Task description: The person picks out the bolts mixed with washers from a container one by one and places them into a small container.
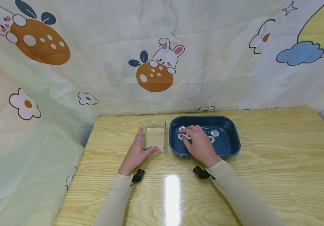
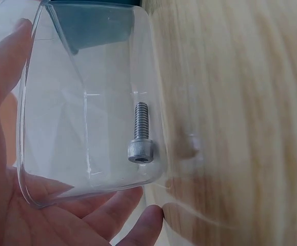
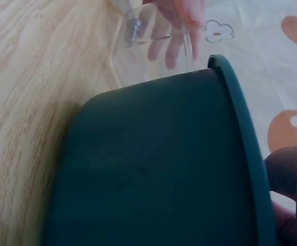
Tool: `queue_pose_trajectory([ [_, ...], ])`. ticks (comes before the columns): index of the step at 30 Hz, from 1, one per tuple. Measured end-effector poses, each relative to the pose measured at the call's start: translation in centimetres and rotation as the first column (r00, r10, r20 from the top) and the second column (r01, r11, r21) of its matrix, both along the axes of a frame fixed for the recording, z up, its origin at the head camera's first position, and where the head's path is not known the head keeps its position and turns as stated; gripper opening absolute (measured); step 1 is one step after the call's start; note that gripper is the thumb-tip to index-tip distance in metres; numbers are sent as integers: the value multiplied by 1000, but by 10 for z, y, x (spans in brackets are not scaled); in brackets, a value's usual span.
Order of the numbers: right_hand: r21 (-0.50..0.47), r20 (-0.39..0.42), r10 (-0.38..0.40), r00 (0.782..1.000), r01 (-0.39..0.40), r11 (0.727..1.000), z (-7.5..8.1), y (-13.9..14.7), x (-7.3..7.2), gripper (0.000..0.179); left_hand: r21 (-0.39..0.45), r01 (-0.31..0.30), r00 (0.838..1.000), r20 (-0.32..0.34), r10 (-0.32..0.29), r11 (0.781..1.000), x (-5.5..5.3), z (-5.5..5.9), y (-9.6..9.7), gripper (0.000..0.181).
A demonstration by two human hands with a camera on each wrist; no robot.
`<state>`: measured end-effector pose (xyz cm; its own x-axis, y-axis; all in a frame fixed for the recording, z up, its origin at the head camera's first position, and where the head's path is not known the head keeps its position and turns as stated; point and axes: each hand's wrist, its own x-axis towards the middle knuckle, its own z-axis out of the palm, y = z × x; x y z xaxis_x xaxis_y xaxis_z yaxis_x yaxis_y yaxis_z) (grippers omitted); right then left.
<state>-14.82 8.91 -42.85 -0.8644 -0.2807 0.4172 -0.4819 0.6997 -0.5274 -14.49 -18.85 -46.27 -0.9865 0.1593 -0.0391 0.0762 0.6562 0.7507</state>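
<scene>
A clear plastic box (image 1: 154,138) stands on the table, and my left hand (image 1: 137,153) rests against its corner, fingers along the left side and thumb along the front. Inside lies one socket head screw (image 2: 142,133), its head towards the front wall. To the right is a dark blue tray (image 1: 232,149) with loose metal hardware. My right hand (image 1: 200,144) reaches into it over the front rim, thumb and forefinger apart beside a flat washer (image 1: 180,136) at the tray's left. In the right wrist view the tray wall hides the fingertips.
Other washers (image 1: 211,139) and several small screws (image 1: 205,129) lie in the tray right of the hand. The wooden table (image 1: 277,157) ends at a patterned cloth (image 1: 215,62) behind and to the left. Box and tray stand close side by side.
</scene>
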Motion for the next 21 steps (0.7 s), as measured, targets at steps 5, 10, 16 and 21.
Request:
queue_pose_trajectory([
  [5, -18, 15, -51, 999, 51, 999, 0, 8, 4, 18, 11, 0, 1000, 8, 0, 1000, 0, -1, 0, 117],
  [10, -38, 46, -98, 994, 100, 994, 0, 17, 5, 21, 5, 0, 1000, 13, 0, 1000, 0, -2, 1, 117],
  [16, -44, 49, -124, 991, 126, 991, -2, 28, 3, 21, 0, -4, 1000, 13, 4, 1000, 1, -2, 1, 116],
  [21, -42, 55, -145, 988, 147, 988, -3, 36, -1, 22, 5, -7, 1000, 15, 7, 1000, 1, -1, 1, 115],
])
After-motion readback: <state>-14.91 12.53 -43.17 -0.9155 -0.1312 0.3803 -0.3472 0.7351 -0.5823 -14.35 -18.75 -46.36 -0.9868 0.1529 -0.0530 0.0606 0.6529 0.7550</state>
